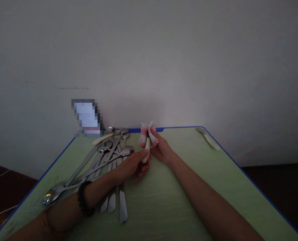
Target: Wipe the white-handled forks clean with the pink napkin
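My left hand (131,165) is closed round the pale handle of a piece of cutlery (147,144), which points away from me. Its far end disappears into a pink-and-white cloth or tissue (143,135), so I cannot tell whether it is a spoon, fork or knife. My right hand (163,148) pinches the cloth around that end. Just left of my hands, a loose pile of metal cutlery (113,157) lies crisscrossed, with several long-handled spoons in it. A white-handled utensil (103,139) rests on the pile's far side.
Alone at the far right corner lies another white-handled piece of cutlery (209,139). A blurred screen device (87,115) leans against the wall (189,67) at the back left. The green table (169,207) has a blue edge and its far side meets the wall.
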Motion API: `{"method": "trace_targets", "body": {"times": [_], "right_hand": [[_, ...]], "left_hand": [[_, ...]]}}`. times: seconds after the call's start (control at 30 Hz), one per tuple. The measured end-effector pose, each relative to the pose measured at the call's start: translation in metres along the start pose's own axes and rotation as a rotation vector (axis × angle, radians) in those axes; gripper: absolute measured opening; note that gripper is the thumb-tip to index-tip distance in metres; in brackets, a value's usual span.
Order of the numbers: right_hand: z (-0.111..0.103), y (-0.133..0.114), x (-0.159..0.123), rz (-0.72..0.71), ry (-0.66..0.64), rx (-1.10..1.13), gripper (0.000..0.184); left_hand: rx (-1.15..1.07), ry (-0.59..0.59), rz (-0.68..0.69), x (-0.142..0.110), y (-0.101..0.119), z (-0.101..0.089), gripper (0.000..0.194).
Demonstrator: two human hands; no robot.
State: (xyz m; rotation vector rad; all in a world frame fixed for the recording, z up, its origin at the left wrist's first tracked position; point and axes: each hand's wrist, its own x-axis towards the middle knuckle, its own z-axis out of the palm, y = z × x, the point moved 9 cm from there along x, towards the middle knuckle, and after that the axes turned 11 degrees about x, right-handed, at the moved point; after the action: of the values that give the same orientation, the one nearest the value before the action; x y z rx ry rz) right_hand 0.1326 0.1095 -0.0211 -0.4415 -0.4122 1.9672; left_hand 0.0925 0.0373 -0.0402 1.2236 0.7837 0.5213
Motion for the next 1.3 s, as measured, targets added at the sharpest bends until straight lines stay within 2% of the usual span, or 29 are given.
{"method": "trace_targets", "body": {"times": [0.93,1.3], "right_hand": [[-0.0024,0.0024,0.0034,-0.005,-0.048,-0.021,0.015],[-0.0023,0.0021,0.0024,0.006,-0.030,0.006,0.016]], "left_hand": [[-0.039,-0.014,0.002,0.0015,-0.0018,0.0006,0.039],[-0.042,-0.006,0.004,0.0011,-0.0014,0.0008,0.041]]}}
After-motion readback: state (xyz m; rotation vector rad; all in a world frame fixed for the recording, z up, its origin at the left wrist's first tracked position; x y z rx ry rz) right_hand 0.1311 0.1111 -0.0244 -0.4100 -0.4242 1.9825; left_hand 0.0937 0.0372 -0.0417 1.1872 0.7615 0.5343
